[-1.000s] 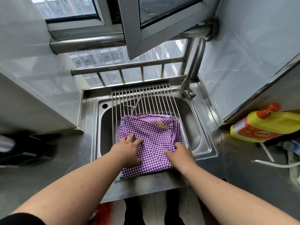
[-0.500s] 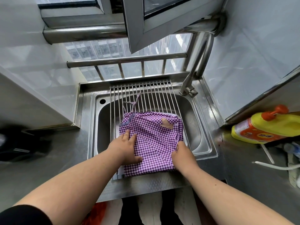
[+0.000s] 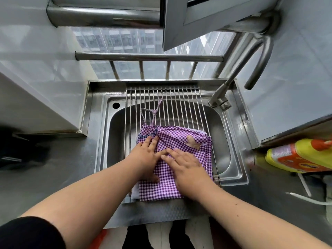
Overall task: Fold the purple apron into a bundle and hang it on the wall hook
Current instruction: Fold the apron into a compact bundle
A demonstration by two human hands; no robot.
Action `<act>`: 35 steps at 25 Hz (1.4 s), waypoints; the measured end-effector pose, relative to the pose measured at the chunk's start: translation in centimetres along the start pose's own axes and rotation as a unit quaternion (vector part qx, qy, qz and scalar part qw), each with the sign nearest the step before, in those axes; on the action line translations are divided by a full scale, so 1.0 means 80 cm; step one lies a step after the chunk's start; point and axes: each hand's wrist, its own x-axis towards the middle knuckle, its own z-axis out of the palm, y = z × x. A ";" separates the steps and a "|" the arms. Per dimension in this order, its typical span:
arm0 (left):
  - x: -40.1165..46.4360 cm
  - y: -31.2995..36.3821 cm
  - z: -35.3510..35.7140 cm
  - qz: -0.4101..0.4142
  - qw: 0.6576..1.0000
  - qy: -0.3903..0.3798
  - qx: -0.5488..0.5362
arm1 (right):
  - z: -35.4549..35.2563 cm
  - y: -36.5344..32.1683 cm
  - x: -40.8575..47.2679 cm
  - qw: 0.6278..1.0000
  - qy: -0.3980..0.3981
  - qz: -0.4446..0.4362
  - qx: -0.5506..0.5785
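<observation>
Fingers [image 3: 151, 142] of the left hand [image 3: 145, 157] lie straight and close together, pressing flat on the left part of the folded purple-and-white checked cotton apron [image 3: 179, 141], and the fingers [image 3: 170, 157] of the right hand [image 3: 186, 168] lie straight too, slightly spread, flat across its middle; neither hand grips anything. Largest around them is the grey steel surface [image 3: 53, 177] that carries the rectangular stainless-steel sink [image 3: 231, 155], and over the sink lies a roll-out rack of thin steel rods [image 3: 172, 105]. On the near half of that rack rests the apron, folded into a rough square, its near edge just past the rack's front end. Smaller still, a peach-coloured patch [image 3: 193, 141] sits on its upper right, and a thin plaited tie cord [image 3: 152, 114] loops out from the far left corner across the bare rods. I judge the cloth to be light, soft and limp: it will hold no fold unaided, so the layers probably spring open once pressure comes off, and it may slide on the smooth rods. A sound hold would be to pinch through all layers at a folded edge, or to gather the bundle in a full fist, keeping the cord free, since that loop looks the likely part to go over a hook. No wall hook is in view.
</observation>
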 end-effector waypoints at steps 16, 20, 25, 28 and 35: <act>0.006 0.004 0.024 0.007 0.999 -0.025 0.029 | 0.007 0.069 0.074 0.981 -0.058 0.184 0.012; 0.005 0.002 0.026 0.012 0.999 -0.023 0.032 | 0.013 0.015 0.037 0.995 -0.054 0.077 -0.025; 0.005 0.000 0.027 0.012 1.000 -0.022 0.015 | 0.042 0.051 0.001 0.986 -0.092 0.139 -0.023; 0.003 0.001 0.025 0.011 0.999 -0.029 0.011 | 0.042 0.065 -0.001 0.985 -0.085 0.146 -0.015; -0.041 0.010 0.033 0.204 0.975 0.077 0.041 | 0.047 0.068 0.000 0.987 -0.064 0.145 0.001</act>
